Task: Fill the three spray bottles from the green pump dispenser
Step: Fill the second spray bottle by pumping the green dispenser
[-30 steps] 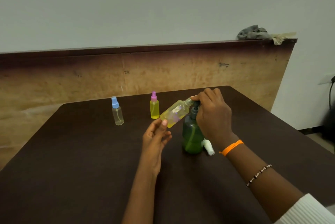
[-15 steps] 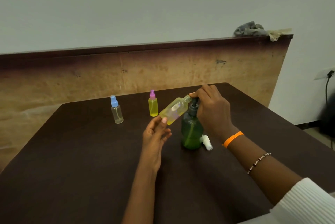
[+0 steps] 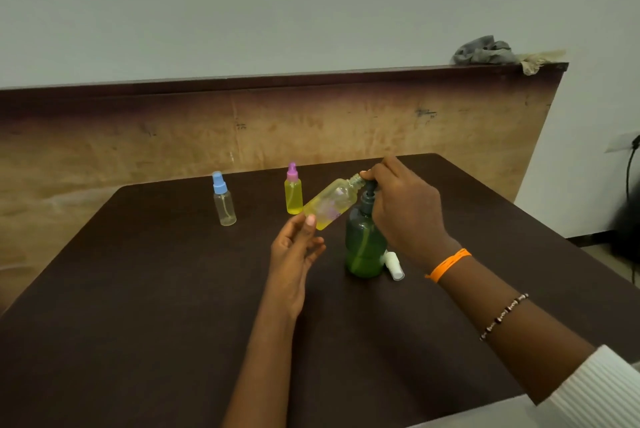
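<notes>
Mid-fill on the second bottle. Left hand [image 3: 294,254] pinches the base of the tilted bottle [image 3: 330,203], neck raised to the spout of the green dispenser [image 3: 363,244], partly filled with yellow liquid. Right hand [image 3: 405,209] curls over the pump head, fingers wrapped on top, seemingly ready to press. Dispenser upright on the counter [image 3: 138,289], white cap [image 3: 394,265] lying just beside its base, touching or nearly so.

Pink-topped bottle [image 3: 293,193] upright behind, full of yellow: done. Blue-topped bottle [image 3: 223,200] upright further left, looks nearly empty: not yet filled.

Risks from here:
- Narrow neck against the spout; any slip of the light pinch probably sends liquid down the outside and onto the counter.
- Steep tilt: could spill back out of the open neck as the level rises.
- Hard one-handed press on the pump, no hand bracing the base: could tip or skid the dispenser, knocking the cap away.
- Whether spout sits inside the neck: hidden by the fingers.
</notes>
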Tool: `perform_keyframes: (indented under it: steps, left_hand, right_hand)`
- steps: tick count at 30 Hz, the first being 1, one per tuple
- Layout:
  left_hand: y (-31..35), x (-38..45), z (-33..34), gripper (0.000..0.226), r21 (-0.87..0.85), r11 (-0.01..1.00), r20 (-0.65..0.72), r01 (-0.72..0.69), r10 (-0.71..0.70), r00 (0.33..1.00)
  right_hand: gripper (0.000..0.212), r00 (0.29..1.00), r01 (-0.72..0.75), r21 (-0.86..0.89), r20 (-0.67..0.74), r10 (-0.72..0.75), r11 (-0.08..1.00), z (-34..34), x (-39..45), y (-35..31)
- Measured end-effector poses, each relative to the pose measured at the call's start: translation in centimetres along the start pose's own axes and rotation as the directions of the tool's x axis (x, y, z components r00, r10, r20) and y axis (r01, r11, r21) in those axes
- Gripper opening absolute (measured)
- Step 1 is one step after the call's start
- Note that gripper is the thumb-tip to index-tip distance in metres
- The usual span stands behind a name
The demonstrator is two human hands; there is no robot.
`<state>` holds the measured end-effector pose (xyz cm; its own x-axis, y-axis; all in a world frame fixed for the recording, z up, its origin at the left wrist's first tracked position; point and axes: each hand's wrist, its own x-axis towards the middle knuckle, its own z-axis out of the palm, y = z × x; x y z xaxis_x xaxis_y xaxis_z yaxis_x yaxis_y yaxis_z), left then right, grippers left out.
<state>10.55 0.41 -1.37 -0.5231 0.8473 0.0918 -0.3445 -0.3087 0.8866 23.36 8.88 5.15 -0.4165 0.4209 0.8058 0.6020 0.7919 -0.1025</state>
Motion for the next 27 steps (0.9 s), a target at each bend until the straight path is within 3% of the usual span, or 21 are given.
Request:
perform_keyframes:
  steps: [3, 8, 15, 18, 23, 27]
  left_hand:
    - [0.0, 0.1, 0.1, 0.039, 0.002, 1.0, 0.001, 0.007, -0.007, 1.0]
    - [-0.2, 0.5, -0.1, 0.038, -0.006, 1.0, -0.011, 0.002, -0.002, 1.0]
    - [-0.1, 0.4, 0.1, 0.036, -0.013, 1.0, -0.015, -0.002, 0.002, 1.0]
    - [-0.1, 0.5, 0.2, 0.037, -0.016, 1.0, -0.01, 0.001, -0.001, 1.0]
    - [-0.3, 0.8, 0.0, 0.038, -0.038, 0.999, -0.009, -0.009, 0.008, 1.0]
    - [0.0, 0.6, 0.0, 0.036, -0.055, 0.998, -0.027, 0.002, -0.003, 1.0]
  right_hand:
    - [0.028, 0.992, -0.101, 0.048, 0.077, 0.097, 0.994, -0.4, 0.9, -0.1]
    - [0.04, 0.989, -0.105, 0.134, -0.085, 0.117, 0.985, 1.7, -1.8, -0.6]
    - [0.034, 0.992, -0.098, 0.088, -0.07, 0.104, 0.991, 0.7, 0.1, -0.7]
    - [0.026, 0.984, -0.174, 0.107, -0.013, 0.176, 0.979, 0.3, 1.0, -0.4]
    - [0.036, 0.96, -0.105, 0.226, -0.23, 0.158, 0.968, 2.9, -1.8, -0.7]
    - [0.033, 0.966, -0.126, 0.179, -0.201, 0.161, 0.976, 3.0, -1.4, -1.0]
